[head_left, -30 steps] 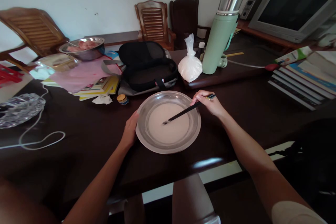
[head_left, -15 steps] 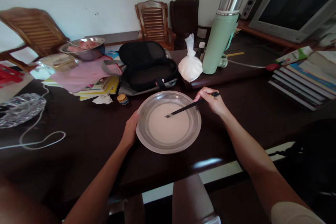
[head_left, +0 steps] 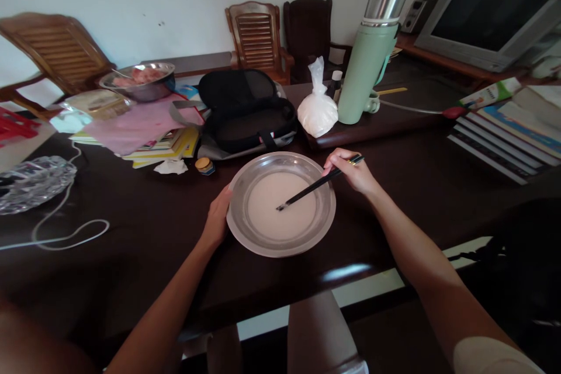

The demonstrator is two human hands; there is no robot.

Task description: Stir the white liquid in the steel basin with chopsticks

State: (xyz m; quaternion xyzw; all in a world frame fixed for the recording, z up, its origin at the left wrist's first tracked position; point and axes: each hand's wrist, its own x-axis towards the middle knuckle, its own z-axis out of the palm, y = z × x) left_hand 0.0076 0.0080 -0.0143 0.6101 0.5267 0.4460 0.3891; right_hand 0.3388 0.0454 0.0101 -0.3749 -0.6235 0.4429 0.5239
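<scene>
A round metal basin [head_left: 325, 210] stands on the dark table, with a smooth off-white liquid [head_left: 267, 216] in its bottom. At its left side my left hand [head_left: 216, 217] grips the rim; some of the fingers are hidden by the basin. My right hand [head_left: 351, 170] is closed around a pair of black chopsticks [head_left: 310, 187] over the right rim. Their tips dip into the liquid near the middle, slanting down to the left.
Behind the basin lie an open black case [head_left: 245, 111], a small jar [head_left: 205, 165] and a knotted bag of white powder [head_left: 318, 114]. A tall green thermos [head_left: 367, 70] stands to the right. Books [head_left: 504, 140] are stacked far right; a cable [head_left: 94, 222] curls at left.
The chopstick tips have shifted slightly toward me in the liquid, and my right hand has moved a little left and down. My left hand and the basin stay in place.
</scene>
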